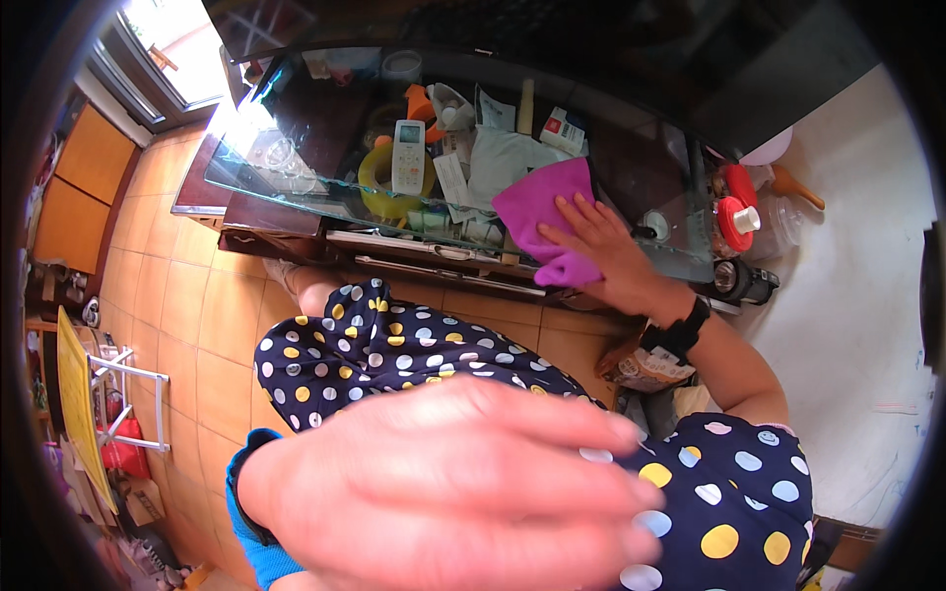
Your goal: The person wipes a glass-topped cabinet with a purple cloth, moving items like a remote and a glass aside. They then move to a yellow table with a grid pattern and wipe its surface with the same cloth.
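Flat on a purple cloth (543, 196), my right hand (602, 247) presses it against the glass top (628, 177) of a dark cabinet. Part of the cloth bunches up under the palm, and a black watch is on that wrist. My left hand (458, 480) is raised close to the camera, blurred, back side up, with a blue band at the wrist. Its fingers stretch to the right with nothing visible in them; the palm side is hidden. Left of the cloth are a white remote control (408, 156), a yellow tape roll (375, 188) and a small white box (563, 133).
A dark screen (554, 37) rises behind the glass. Red-lidded jars (735, 221) and a black lantern (746, 282) stand at the cabinet's right end, by a white wall (850, 295). A packaged bag (650, 369) sits below my right arm. A white folding frame (129, 399) stands left.
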Demonstrator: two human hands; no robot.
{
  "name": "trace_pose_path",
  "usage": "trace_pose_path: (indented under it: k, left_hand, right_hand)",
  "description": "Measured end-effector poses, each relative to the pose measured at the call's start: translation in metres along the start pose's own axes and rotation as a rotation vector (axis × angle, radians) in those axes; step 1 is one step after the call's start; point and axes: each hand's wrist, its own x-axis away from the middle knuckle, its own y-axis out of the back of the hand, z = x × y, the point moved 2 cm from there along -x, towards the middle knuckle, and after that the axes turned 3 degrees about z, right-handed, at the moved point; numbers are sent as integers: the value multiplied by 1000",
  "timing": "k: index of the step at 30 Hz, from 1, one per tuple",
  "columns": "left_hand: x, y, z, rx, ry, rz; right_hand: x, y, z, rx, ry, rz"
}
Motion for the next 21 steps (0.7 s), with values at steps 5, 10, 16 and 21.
trace_pose_path:
  k: [5, 10, 16, 21]
  left_hand:
    - [-4, -11, 4, -43, -294, -62]
    - [6, -47, -24, 6, -186, -547]
    - [14, -57, -39, 52, -173, -684]
    - [29, -33, -62, -15, -210, -423]
  right_hand:
    - [6, 4, -89, -71, -145, -142]
    - [-1, -22, -248, -33, -490, -117]
    - [-21, -36, -330, -36, -976, -84]
    - [-35, -56, -283, 271, -728, 121]
